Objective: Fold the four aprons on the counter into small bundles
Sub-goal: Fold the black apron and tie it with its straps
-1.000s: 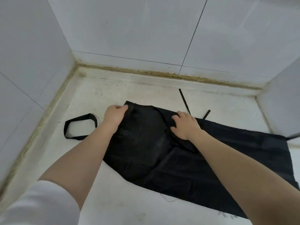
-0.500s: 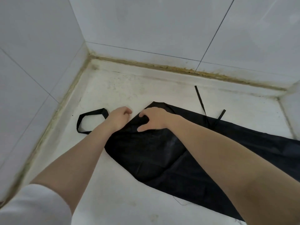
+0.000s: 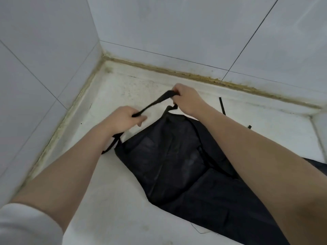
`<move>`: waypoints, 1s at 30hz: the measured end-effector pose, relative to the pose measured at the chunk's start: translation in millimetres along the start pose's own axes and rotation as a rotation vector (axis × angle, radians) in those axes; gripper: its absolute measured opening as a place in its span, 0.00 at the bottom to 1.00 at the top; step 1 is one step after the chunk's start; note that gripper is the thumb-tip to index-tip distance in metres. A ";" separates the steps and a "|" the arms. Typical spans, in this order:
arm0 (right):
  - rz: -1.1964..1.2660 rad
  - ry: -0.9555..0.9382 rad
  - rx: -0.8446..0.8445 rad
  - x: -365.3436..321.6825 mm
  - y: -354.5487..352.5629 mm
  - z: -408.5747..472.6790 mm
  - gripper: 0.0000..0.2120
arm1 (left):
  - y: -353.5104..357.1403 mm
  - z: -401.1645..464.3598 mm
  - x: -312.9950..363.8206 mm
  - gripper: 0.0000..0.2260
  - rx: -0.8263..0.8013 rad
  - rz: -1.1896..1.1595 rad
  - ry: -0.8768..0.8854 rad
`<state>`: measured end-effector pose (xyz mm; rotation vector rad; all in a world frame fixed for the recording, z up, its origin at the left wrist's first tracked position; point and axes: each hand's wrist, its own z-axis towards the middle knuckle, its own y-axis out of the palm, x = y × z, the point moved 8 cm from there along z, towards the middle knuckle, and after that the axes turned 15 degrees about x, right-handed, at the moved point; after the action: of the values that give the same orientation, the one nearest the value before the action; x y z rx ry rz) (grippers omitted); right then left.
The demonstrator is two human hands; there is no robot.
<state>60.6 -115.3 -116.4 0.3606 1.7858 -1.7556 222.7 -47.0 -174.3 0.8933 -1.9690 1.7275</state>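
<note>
A black apron (image 3: 177, 161) lies spread on the white counter (image 3: 113, 206), its bib end towards the back left corner. Its black neck strap (image 3: 155, 102) is lifted off the counter and stretched between both hands. My left hand (image 3: 122, 119) grips the strap's lower part just left of the bib. My right hand (image 3: 187, 99) pinches the strap's upper part above the bib's far corner. The apron's right part runs under my right forearm and out of view. Only this one apron is in sight.
Tiled walls close the counter at the left (image 3: 44, 71) and the back (image 3: 194, 29), with a grimy seam along their foot. Two thin black tie straps, one long (image 3: 222, 106) and one short (image 3: 249, 126), lie on the counter behind my right forearm.
The neck strap lay as a loop on the counter to the left; both hands have now left the bib, picked the strap up and pulled it taut. The camera has turned left.
</note>
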 end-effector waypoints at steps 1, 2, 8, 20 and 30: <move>-0.013 0.004 0.051 -2.8 -6.5 2.6 0.08 | -14.0 5.3 6.6 0.15 0.077 0.030 0.010; -0.034 0.005 0.098 -7.7 -11.5 3.8 0.09 | -30.2 10.9 11.7 0.15 0.177 0.070 0.003; 0.483 0.246 -0.098 -27.6 19.6 -8.2 0.29 | -94.8 15.6 -3.7 0.20 0.720 0.245 -0.330; -0.357 0.024 -0.105 112.1 21.0 -101.4 0.26 | 125.1 -40.9 42.0 0.35 -0.119 0.411 0.378; -0.509 0.000 -0.187 181.0 -12.0 -203.7 0.33 | 131.2 -73.5 9.1 0.52 -0.160 0.606 0.223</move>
<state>-133.8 42.8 -224.2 -0.1916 2.1541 -1.8850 118.4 28.9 -252.2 0.0303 -2.3214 1.8236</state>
